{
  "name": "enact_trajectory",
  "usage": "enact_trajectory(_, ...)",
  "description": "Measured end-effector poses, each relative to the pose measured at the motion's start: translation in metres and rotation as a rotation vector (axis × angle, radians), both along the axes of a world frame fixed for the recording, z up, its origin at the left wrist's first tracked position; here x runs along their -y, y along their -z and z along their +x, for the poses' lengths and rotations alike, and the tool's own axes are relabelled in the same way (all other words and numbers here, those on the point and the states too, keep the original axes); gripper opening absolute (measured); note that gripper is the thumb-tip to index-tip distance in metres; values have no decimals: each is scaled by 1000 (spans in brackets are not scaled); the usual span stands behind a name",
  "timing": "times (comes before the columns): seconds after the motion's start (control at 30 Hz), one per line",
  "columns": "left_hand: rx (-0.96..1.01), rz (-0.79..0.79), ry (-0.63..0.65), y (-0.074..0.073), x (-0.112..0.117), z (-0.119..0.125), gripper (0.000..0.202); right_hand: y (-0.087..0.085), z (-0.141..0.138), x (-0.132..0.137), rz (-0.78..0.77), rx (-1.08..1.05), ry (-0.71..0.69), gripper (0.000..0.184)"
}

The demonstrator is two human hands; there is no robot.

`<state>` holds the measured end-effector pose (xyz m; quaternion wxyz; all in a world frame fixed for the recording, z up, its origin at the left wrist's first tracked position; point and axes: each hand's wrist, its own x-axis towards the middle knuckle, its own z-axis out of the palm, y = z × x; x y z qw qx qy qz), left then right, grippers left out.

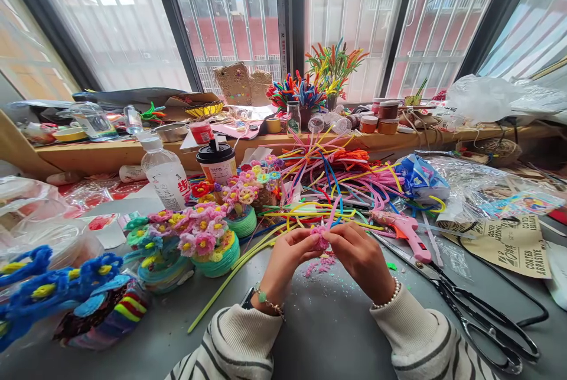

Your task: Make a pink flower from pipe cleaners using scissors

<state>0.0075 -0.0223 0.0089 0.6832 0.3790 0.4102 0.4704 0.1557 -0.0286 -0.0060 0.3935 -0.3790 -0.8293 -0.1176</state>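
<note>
Between my two hands, at the middle of the table, is a small pink pipe-cleaner piece, bunched like a flower. My left hand pinches its left side with thumb and forefinger. From the other side my right hand grips it too, and a pink pipe cleaner sticks up by those fingertips. Part of the piece is hidden behind the fingers. Pink fluffy trimmings lie on the grey table just below. Left of my hands stand pots of pipe-cleaner flowers.
Scissors and a pink glue gun lie to the right. Behind is a heap of pipe cleaners. A water bottle and a lidded cup stand back left. Blue flowers sit front left; sandpaper lies right.
</note>
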Motion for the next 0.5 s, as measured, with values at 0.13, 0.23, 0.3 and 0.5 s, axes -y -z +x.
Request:
enact_trajectory(0.13, 29, 13, 12, 2, 0, -1, 22, 1, 2, -1, 5, 5, -24, 19)
enact_trajectory(0.23, 65, 34, 18, 2, 1, -1, 19, 0, 2, -1, -47, -68, -62, 20)
enact_trajectory(0.3, 83, 37, -1, 1, 1, -1, 18, -2, 0, 0, -123, -193, -103, 20)
enact_trajectory(0.5, 111, 27, -31, -2, 1, 0, 17, -8, -6, 1, -583, -778, -78, 18)
